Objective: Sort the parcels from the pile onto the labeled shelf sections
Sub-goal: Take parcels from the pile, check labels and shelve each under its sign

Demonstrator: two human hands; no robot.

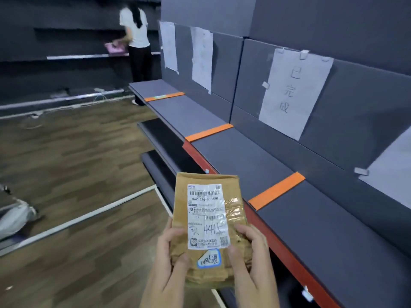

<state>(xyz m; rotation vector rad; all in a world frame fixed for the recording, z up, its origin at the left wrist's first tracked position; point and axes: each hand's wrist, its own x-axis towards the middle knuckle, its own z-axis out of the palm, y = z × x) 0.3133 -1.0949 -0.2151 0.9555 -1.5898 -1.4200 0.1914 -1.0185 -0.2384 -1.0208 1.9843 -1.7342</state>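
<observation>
Both hands grip a brown parcel (209,221) at its lower end, left hand (171,254) and right hand (249,256) each with a thumb pressed on the labelled face. They hold it upright in the air just beside the grey shelf (255,156). Orange tape (275,191) marks the shelf into sections, paper sheets (291,94) hang on its back panel, and a person (136,41) stands farther off.
</observation>
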